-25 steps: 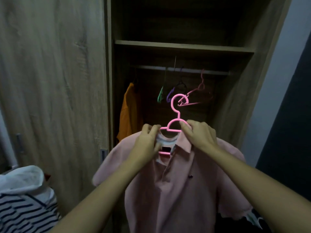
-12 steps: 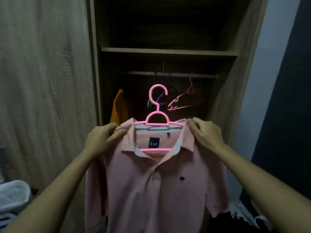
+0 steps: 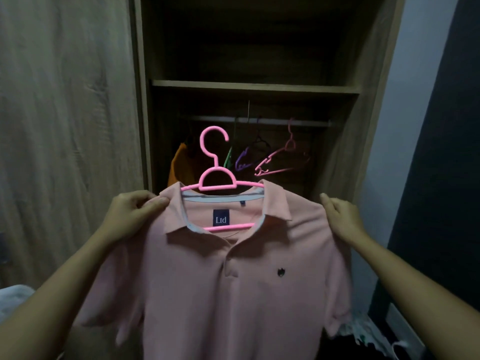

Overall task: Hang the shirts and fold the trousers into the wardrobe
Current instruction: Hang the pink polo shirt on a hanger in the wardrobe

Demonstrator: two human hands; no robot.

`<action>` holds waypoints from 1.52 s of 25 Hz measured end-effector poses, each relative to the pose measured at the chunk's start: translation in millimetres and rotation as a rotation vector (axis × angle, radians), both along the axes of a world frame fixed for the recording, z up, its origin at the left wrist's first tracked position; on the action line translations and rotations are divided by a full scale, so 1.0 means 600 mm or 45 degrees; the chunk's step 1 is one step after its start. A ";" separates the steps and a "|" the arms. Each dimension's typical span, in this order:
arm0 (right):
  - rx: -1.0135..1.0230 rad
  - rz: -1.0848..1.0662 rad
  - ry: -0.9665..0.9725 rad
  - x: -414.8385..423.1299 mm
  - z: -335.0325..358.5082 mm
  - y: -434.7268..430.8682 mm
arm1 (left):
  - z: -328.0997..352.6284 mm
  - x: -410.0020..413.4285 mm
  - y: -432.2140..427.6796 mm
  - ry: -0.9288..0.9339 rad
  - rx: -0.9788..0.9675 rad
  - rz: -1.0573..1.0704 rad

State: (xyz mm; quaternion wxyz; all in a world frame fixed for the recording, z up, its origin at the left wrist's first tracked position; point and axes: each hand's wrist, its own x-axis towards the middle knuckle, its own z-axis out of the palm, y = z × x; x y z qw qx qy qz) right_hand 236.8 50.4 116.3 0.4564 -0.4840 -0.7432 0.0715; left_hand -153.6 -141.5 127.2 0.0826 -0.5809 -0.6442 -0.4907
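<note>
you hold the pink shirt (image 3: 233, 281) up in front of the open wardrobe (image 3: 140, 126), already threaded on the pink hanger (image 3: 217, 181). your left hand (image 3: 132, 214) pinches the cloth at the shoulder just beside the collar, thumb on top and fingers curled under. your right hand (image 3: 340, 216) sits at the far end of the other shoulder, fingers close together along the seam. the thumb is hidden behind the cloth, so i cannot tell whether it pinches or only props.

the move ahead turns on the hook. it stands upright between your hands, a little nearer the left, with its opening turned to your right. neither hand touches the hanger itself; the shirt alone carries it. the rail (image 3: 259, 120) lies above and beyond the hook, running side to side, and the hanger's long bar lies roughly along the same line.

i judge you need to lift and reach inward, likely shifting one hand to the hook's neck to steer it. the gap between the orange shirt (image 3: 179, 165) and the green hanger (image 3: 228, 158) looks nearest. a purple hanger (image 3: 244, 162) and another pink one (image 3: 280, 162) hang further right.
</note>
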 end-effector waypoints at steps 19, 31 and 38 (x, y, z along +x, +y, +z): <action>-0.879 0.820 0.171 -0.305 0.065 -0.117 | -0.038 0.029 0.027 0.115 -0.131 0.338; -1.099 0.718 0.714 -0.493 0.030 0.070 | 0.046 -0.015 0.184 0.092 -0.254 0.279; -0.846 0.766 0.436 -0.526 0.100 0.167 | 0.015 -0.122 0.393 -0.107 -0.210 0.423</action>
